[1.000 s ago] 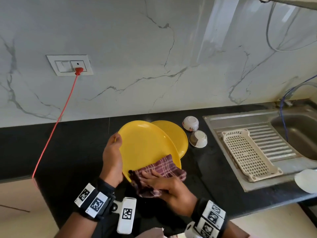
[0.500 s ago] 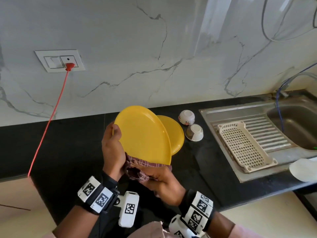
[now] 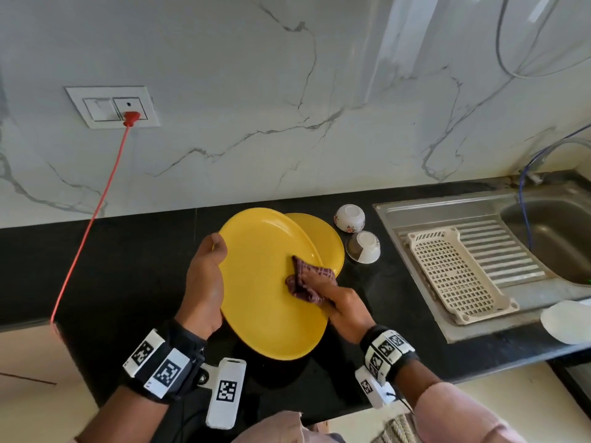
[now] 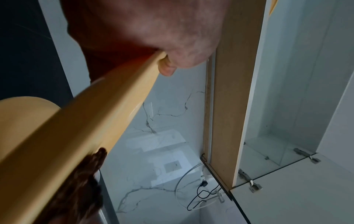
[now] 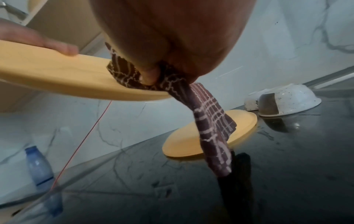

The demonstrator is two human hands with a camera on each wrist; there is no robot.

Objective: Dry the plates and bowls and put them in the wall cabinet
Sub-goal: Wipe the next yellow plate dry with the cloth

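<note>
Two hands share one yellow plate [image 3: 265, 282]: left hand [image 3: 204, 282] fingers curl round its far-left rim, right hand [image 3: 343, 310] fingers pinch the checked cloth [image 3: 308, 281] against its right edge.

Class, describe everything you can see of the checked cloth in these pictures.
The checked cloth is dark maroon with thin pale lines, a soft woven fabric. It is bunched and creased, not spread flat. The right hand grips it and presses it on the upper face of the held yellow plate, near the plate's right rim. In the right wrist view a loose tail hangs below the rim, above the black counter. Whether it is damp cannot be told.
</note>
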